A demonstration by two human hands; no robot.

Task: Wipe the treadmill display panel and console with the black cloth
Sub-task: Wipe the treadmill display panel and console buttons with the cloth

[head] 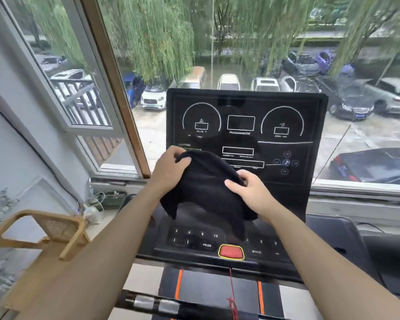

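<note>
Clearly soft and light, the black cloth (pixel 206 188) droops in limp folds between my two hands, held in the air in front of the display panel (pixel 245 125) and above the console (pixel 194 241). My left hand (pixel 169 169) pinches its upper edge, fingers (pixel 183 160) curled over; my right hand (pixel 252 188) pinches the opposite side. I judge bunching it into a pad best.

Two bare forearms reach in from the bottom edge, with no sleeve showing on either. The left hand (pixel 169 168) and the right hand (pixel 249 190) wear no gloves, rings, watch or bands. The fingernails are short and unpainted.
</note>
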